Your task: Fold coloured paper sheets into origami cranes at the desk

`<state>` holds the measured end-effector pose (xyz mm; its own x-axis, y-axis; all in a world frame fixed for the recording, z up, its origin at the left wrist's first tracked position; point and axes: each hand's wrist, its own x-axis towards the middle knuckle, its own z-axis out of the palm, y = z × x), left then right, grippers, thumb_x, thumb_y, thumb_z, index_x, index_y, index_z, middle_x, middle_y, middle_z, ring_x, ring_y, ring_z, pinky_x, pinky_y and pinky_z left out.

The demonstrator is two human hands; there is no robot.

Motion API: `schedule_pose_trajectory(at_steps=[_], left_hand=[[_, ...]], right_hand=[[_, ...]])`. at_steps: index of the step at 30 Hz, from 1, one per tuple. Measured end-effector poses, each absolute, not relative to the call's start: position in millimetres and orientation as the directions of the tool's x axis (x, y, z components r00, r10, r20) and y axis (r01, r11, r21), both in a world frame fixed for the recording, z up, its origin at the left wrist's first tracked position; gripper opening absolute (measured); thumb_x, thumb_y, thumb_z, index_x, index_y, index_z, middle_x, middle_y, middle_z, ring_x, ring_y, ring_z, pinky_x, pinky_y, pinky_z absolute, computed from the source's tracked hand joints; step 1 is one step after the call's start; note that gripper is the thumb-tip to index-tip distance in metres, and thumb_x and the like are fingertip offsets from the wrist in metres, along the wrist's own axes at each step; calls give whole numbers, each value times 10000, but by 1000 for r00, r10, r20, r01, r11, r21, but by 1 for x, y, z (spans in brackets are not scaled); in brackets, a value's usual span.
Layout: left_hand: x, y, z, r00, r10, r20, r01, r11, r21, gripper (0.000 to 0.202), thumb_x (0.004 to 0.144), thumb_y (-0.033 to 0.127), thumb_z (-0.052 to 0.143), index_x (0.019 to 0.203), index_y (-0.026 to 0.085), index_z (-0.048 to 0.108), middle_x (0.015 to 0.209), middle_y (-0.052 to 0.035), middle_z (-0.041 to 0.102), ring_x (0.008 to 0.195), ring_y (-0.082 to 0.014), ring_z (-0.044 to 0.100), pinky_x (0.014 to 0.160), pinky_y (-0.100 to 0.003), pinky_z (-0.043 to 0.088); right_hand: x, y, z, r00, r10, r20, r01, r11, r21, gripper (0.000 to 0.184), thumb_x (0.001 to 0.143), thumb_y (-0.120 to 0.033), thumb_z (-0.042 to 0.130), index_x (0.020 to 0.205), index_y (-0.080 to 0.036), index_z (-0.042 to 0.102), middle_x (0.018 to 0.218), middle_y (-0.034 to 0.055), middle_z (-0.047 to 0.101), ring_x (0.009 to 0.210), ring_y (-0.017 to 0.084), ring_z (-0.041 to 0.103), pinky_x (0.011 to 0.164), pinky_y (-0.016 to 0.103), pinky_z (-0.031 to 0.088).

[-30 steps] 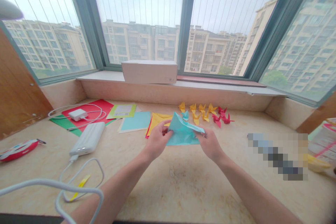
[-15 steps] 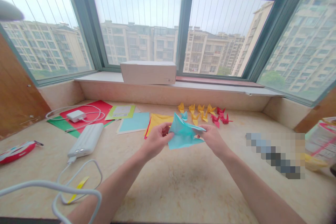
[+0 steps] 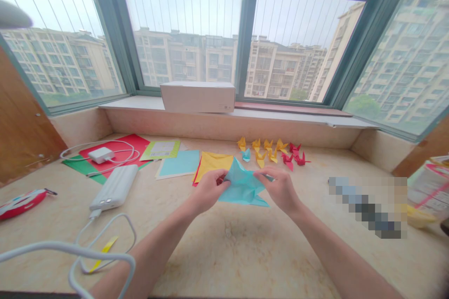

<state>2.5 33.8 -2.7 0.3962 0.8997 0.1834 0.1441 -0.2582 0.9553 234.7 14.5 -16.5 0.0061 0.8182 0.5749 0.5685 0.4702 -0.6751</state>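
Between my hands, above the counter, is a sheet of light blue origami paper (image 3: 242,187), creased and partly folded, with one corner pointing up. My left hand (image 3: 210,190) pinches its left edge between thumb and fingers. On the other side my right hand (image 3: 278,188) is closed on the upper right edge, fingertips bent over the paper. Just beyond the sheet stands a small blue folded crane (image 3: 246,155). Several yellow cranes (image 3: 260,159) and several red cranes (image 3: 300,159) are grouped behind and to the right of it.
Yellow paper (image 3: 215,163) and light blue sheets (image 3: 180,163) lie left of my hands. Farther left are red paper (image 3: 129,147), a white power bank (image 3: 115,187) with a cable (image 3: 52,246), and a red tape measure (image 3: 24,204). A white box (image 3: 198,97) sits on the window ledge.
The blue paper has tilted and dropped slightly, uncovering the small blue crane. My right hand has shifted its grip to the upper edge, and its fingers now bend over the top.
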Motion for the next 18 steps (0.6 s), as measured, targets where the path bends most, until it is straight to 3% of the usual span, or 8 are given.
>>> schedule_pose_trajectory(at_steps=[4,7,11,15,18], left_hand=[[2,35,-2,366,911,190,171,-266,949,142,744,261,656,804,150,719,704,-28,676,726,-204,627,623,-262,470],[3,36,-1,357,913,198,168,-271,948,159,759,279,671,824,142,717,741,-42,696,725,-196,634,636,-267,473],[3,33,3,314,944,97,84,-130,988,342,754,371,730,993,128,691,802,-74,726,719,-192,670,640,-276,500],[4,25,4,534,831,-154,61,144,988,457,738,469,764,1015,112,695,914,-111,741,735,-202,714,685,-314,569],[5,24,1,611,782,-128,49,124,991,423,735,458,780,975,114,724,939,-109,738,748,-202,730,697,-296,583]], right_hand=[[237,15,-12,122,924,362,369,297,-881,397,835,-541,652,767,-169,770,765,63,764,720,230,676,671,312,504],[239,18,-13,167,948,270,229,228,-946,436,802,-574,675,803,-151,778,790,81,771,714,235,679,682,329,515],[236,20,-18,260,906,334,249,272,-930,447,778,-585,689,820,-150,781,766,81,764,717,240,676,681,339,520],[231,18,-19,316,856,410,275,331,-903,441,794,-586,674,852,-160,775,793,83,764,740,240,684,690,341,534],[230,19,-20,298,866,402,249,336,-908,523,764,-593,707,1051,-156,738,932,109,766,808,255,706,710,355,554]])
